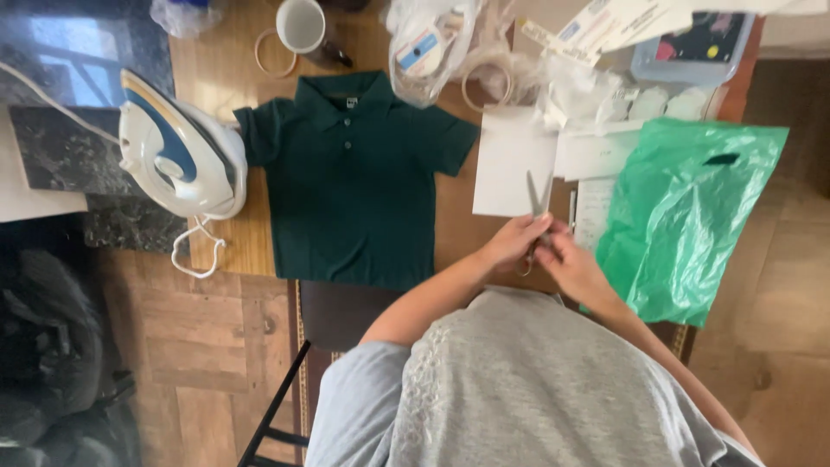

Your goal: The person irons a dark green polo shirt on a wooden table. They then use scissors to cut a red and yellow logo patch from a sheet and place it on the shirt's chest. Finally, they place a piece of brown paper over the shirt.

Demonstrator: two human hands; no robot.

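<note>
My left hand [512, 242] and my right hand [571, 262] meet at the table's near edge, both closed around the handles of a pair of scissors [538, 201]. The blades are slightly apart and point away from me, over the lower edge of a white sheet of paper [510, 156]. To the left of my hands a dark green polo shirt [350, 186] lies flat on the wooden table [458, 225], collar away from me.
A white and blue iron [177, 156] rests left of the shirt, its cord hanging over the edge. A green plastic bag [683, 216] lies at the right. At the back are a mug [301, 24], tape rings [275, 56], a clear bag [428, 43] and loose papers [605, 26].
</note>
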